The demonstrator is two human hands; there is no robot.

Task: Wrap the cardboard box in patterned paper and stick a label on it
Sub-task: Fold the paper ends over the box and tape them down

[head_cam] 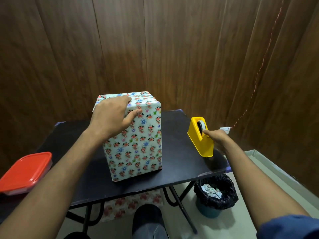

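Note:
A tall box (138, 145) covered in white floral paper stands upright on the black table (176, 163). My left hand (112, 116) rests on its top near corner, fingers across the folded top and thumb down the front face. At the right, a yellow tape dispenser (201, 136) sits on the table. My right hand (218, 138) is at the dispenser, thumb and fingers pinching at the tape by the roll. No label is in view.
A red-lidded container (25, 172) sits at the left. A black-lined bin (215, 194) with paper scraps stands under the table's right side. Floral paper (131, 204) lies on the floor below. Wooden walls stand close behind and at the right.

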